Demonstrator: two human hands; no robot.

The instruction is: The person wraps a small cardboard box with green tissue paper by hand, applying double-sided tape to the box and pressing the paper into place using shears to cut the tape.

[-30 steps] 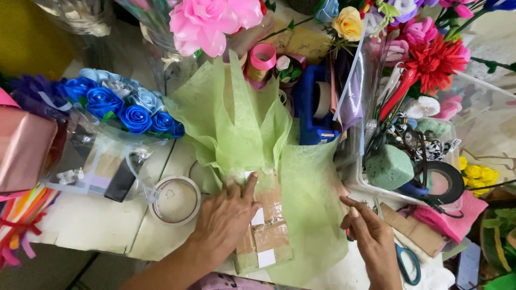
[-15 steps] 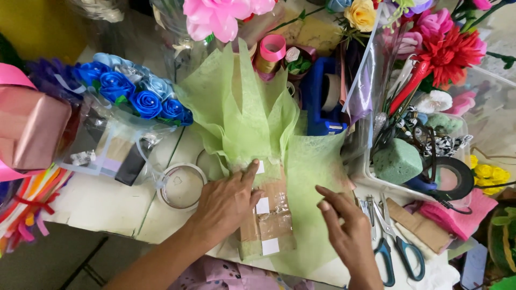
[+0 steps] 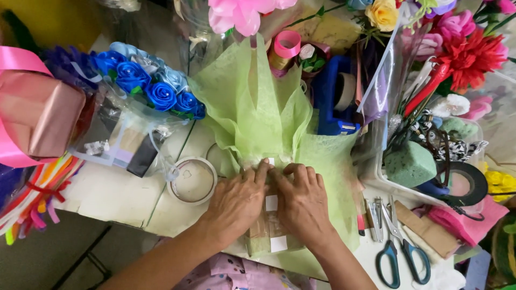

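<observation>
A light green mesh wrapping sheet [image 3: 258, 113] is gathered into a fan shape on the white table [image 3: 107, 198]. Its narrow lower part is a brown taped handle [image 3: 271, 231] with white labels. My left hand [image 3: 236, 204] lies flat on the left side of that handle, fingers pointing up. My right hand [image 3: 303, 201] presses flat on the right side, its fingertips next to those of the left at the gathered neck. Both hands press down and neither grips anything.
A clear tape roll [image 3: 192, 180] lies left of my hands. A blue rose bouquet [image 3: 150, 88] and pink satin wrap [image 3: 37, 115] sit further left. Blue tape dispenser [image 3: 333, 102], green foam block [image 3: 411, 164], black tape roll [image 3: 465, 185] and scissors [image 3: 403, 247] crowd the right.
My right hand has moved left from beside the scissors onto the handle, next to my left hand. The left hand stayed pressed on the wrap. The view shifted slightly.
</observation>
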